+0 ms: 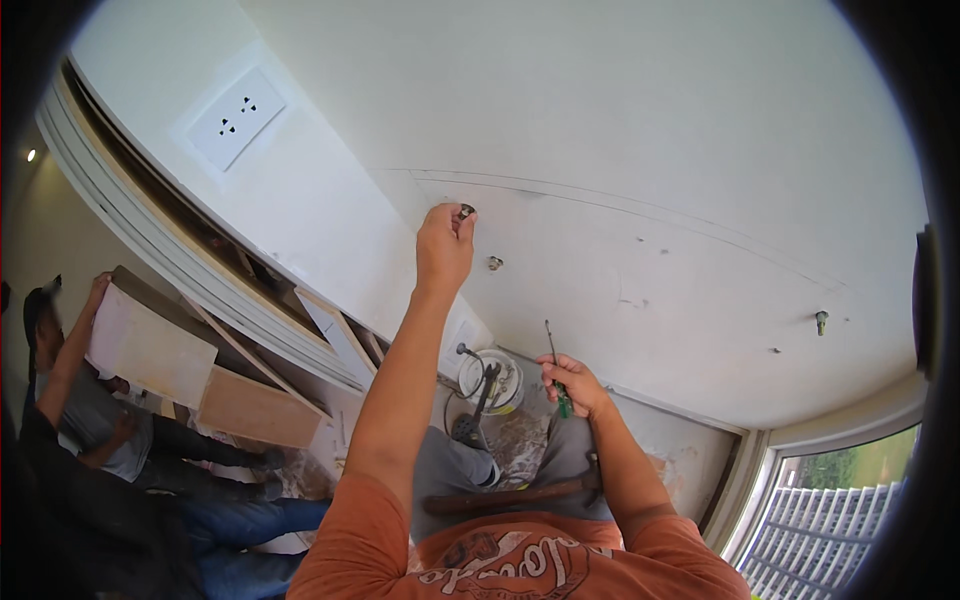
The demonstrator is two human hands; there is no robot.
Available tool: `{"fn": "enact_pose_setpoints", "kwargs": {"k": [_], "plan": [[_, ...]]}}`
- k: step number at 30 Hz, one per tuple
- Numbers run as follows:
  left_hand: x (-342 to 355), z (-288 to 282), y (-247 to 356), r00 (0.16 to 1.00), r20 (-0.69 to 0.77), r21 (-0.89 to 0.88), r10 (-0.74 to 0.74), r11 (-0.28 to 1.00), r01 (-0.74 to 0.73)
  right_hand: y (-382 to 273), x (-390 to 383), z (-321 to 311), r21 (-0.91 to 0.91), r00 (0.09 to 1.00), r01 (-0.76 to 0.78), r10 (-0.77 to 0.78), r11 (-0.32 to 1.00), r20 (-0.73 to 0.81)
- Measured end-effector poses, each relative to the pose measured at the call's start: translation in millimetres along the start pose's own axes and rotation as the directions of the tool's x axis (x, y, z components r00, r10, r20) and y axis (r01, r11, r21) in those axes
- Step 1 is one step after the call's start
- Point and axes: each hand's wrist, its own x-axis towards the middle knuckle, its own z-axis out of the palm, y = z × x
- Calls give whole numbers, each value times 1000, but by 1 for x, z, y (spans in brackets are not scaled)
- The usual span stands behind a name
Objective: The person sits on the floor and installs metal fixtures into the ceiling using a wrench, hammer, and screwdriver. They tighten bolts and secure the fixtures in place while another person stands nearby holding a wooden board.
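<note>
The left hand (444, 246) is raised against the white wall (640, 140), its grip pinched together on a small metal wall anchor (466, 211) set in the wall at about twelve o'clock from the hand. A second anchor (494, 263) sits just beside it at four o'clock, and a third (821, 321) lies well apart toward three o'clock. The right hand (572, 385) hangs lower, its grip clamped on a green-handled screwdriver (556, 372) pointing up. A hammer (520, 494) rests across the person's waist. A white bucket (490, 380) stands on the floor below. At nine o'clock, other people hold a wooden board (150, 345).
</note>
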Motion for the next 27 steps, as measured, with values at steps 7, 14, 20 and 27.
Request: {"fn": "enact_pose_setpoints", "kwargs": {"k": [7, 14, 20, 27], "plan": [[-5, 1, -5, 1000, 12, 91, 27, 995, -28, 1, -2, 2, -4, 1000, -1, 1, 1000, -11], [-7, 3, 1, 1000, 22, 118, -20, 993, 18, 1, -2, 2, -2, 999, 37, -37, 999, 7], [-10, -4, -10, 994, 73, 190, 80, 978, -92, 2, 1, 4, 4, 1000, 13, -13, 1000, -14], [-4, 1, -18, 947, 55, 138, 318, 937, -322, 6, 4, 7, -11, 1000, 3, -3, 1000, -5]]}}
